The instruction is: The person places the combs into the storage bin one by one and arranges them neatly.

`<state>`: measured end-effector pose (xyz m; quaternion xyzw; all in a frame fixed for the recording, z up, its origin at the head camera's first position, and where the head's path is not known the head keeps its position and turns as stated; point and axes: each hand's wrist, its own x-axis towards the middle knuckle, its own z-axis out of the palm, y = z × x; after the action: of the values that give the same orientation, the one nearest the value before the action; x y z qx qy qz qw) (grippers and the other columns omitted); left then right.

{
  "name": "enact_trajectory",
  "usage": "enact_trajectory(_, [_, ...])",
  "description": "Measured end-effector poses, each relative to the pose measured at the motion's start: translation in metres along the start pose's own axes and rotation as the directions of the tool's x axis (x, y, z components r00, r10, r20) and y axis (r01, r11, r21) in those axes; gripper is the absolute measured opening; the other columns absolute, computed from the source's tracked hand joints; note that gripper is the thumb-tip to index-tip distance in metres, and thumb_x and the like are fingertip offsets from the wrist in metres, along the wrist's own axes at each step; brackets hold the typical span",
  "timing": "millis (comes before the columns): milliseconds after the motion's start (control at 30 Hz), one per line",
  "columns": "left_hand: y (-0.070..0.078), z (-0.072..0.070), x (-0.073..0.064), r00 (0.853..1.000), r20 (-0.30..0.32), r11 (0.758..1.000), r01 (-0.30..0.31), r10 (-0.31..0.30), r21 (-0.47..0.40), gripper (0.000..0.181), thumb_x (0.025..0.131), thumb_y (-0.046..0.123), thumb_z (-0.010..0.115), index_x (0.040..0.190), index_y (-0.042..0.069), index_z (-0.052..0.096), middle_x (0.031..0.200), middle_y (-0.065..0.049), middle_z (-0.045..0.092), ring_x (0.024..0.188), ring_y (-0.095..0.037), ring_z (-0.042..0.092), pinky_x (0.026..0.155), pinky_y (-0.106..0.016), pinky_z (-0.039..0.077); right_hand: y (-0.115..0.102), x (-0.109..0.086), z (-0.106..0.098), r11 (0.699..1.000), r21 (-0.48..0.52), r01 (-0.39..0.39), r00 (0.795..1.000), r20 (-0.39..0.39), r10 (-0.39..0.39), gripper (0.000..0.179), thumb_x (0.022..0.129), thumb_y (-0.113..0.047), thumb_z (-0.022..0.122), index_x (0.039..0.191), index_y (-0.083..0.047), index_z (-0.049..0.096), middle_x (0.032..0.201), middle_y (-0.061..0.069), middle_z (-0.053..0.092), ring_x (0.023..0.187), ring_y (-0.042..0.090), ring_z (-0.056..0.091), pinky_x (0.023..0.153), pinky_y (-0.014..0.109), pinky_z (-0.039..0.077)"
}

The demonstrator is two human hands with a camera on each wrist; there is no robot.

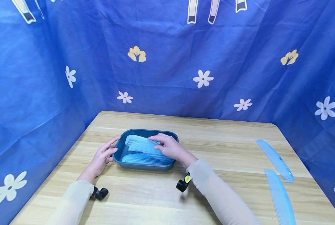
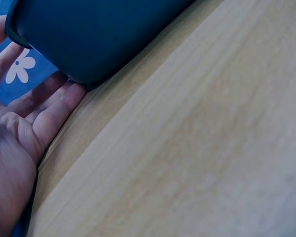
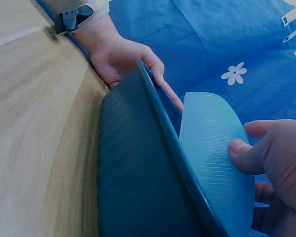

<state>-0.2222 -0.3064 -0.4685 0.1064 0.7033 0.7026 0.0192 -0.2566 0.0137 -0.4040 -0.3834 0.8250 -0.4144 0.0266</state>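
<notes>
A dark blue-green plastic bin (image 1: 145, 166) with rounded corners sits on the table. At its left end my left hand (image 1: 100, 157) grips the wall, with the thumb at the rim and other fingers spread against the outside, by the base in the left wrist view. My right hand (image 1: 169, 147) reaches over the bin's right side. Thumb and index finger pinch a translucent light blue comb (image 3: 212, 148), which lies slanted inside the bin. Under it, other light blue combs (image 1: 139, 158) overlap along the near side of the bin.
Two more light blue combs lie on the table to the right: one farther back (image 1: 274, 159) with a patterned end, one nearer (image 1: 280, 198). Blue patterned cloth (image 1: 167, 78) hangs behind and at both sides of the wood-grain table (image 1: 226, 140).
</notes>
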Motion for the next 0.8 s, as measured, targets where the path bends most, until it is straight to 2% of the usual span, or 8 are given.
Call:
enact_trajectory(100, [-0.001, 0.000, 0.001, 1.000, -0.004, 1.000, -0.002, 0.002, 0.005, 0.051, 0.097, 0.013, 0.047, 0.145, 0.010, 0.032, 0.118, -0.004, 0.053, 0.094, -0.013, 0.062, 0.071, -0.029, 0.054, 0.000, 0.000, 0.002, 1.000, -0.026, 0.005, 1.000, 0.021, -0.004, 0.040, 0.089, -0.007, 0.061, 0.127, -0.021, 0.059, 0.096, -0.005, 0.053, 0.071, 0.011, 0.046, 0.062, 0.021, 0.043])
enact_trajectory(233, [-0.002, -0.001, 0.001, 1.000, -0.003, 1.000, -0.006, 0.006, 0.002, 0.050, 0.097, 0.012, 0.047, 0.145, 0.010, 0.033, 0.118, -0.007, 0.051, 0.093, -0.014, 0.062, 0.070, -0.029, 0.054, 0.003, 0.001, 0.006, 0.999, -0.048, -0.026, 0.998, 0.061, 0.029, 0.040, 0.090, -0.011, 0.060, 0.128, -0.024, 0.058, 0.096, -0.007, 0.052, 0.068, 0.010, 0.045, 0.059, 0.021, 0.041])
enact_trajectory(467, [-0.002, 0.001, 0.001, 1.000, 0.001, 1.000, -0.013, 0.013, -0.023, 0.051, 0.096, 0.012, 0.048, 0.145, 0.008, 0.032, 0.118, -0.011, 0.052, 0.093, -0.016, 0.063, 0.071, -0.030, 0.054, 0.006, 0.002, 0.012, 0.997, -0.079, -0.026, 0.990, 0.137, 0.037, 0.039, 0.090, -0.012, 0.060, 0.127, -0.025, 0.059, 0.096, -0.011, 0.055, 0.070, 0.009, 0.044, 0.060, 0.020, 0.041])
enact_trajectory(667, [-0.002, 0.002, 0.001, 1.000, 0.001, 1.000, -0.012, 0.012, -0.018, 0.052, 0.096, 0.013, 0.048, 0.145, 0.007, 0.031, 0.119, -0.018, 0.048, 0.091, -0.016, 0.063, 0.071, -0.030, 0.054, 0.004, 0.003, 0.016, 0.985, -0.173, 0.019, 0.984, 0.180, 0.013, 0.037, 0.091, -0.013, 0.060, 0.125, -0.024, 0.060, 0.105, -0.013, 0.057, 0.076, 0.006, 0.049, 0.065, 0.019, 0.043])
enact_trajectory(800, [-0.003, 0.001, 0.000, 1.000, -0.008, 1.000, -0.006, 0.006, -0.008, 0.051, 0.096, 0.013, 0.049, 0.144, 0.008, 0.033, 0.118, -0.018, 0.047, 0.090, -0.016, 0.063, 0.070, -0.030, 0.054, 0.002, 0.002, 0.019, 0.970, -0.241, 0.037, 0.982, 0.188, 0.010, 0.034, 0.091, -0.012, 0.059, 0.123, -0.024, 0.062, 0.111, -0.012, 0.059, 0.091, 0.005, 0.054, 0.079, 0.020, 0.045])
